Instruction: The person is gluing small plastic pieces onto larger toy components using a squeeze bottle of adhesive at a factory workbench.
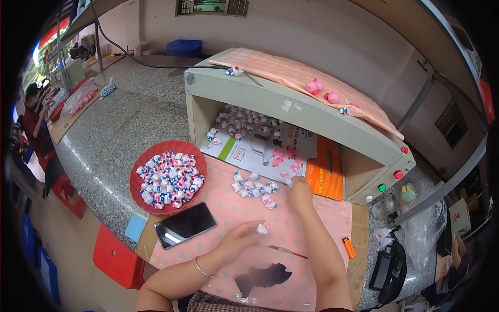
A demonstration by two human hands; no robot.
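My left hand (pixel 240 242), with a bangle on its wrist, holds a small white-and-pink figurine (pixel 262 229) at its fingertips above the pink cloth (pixel 228 184). My right hand (pixel 300 193) reaches to the front edge of the pale cabinet (pixel 200 122); its fingers are closed by a small whitish piece that I cannot make out. Several white-and-blue figurines (pixel 254 186) lie between the hands and the cabinet. Inside it are a heap of white figurines (pixel 241 118) and a scatter of small pink pieces (pixel 287 160) on a printed cardboard sheet (pixel 262 151).
A red bowl (pixel 136 179) full of figurines stands at left, beside a black phone (pixel 185 225). A thin red-handled tool (pixel 293 252) lies below my hands, with an orange lighter (pixel 349 248) at right. Pink figures (pixel 314 86) sit atop the cabinet. Another person (pixel 37 122) sits far left.
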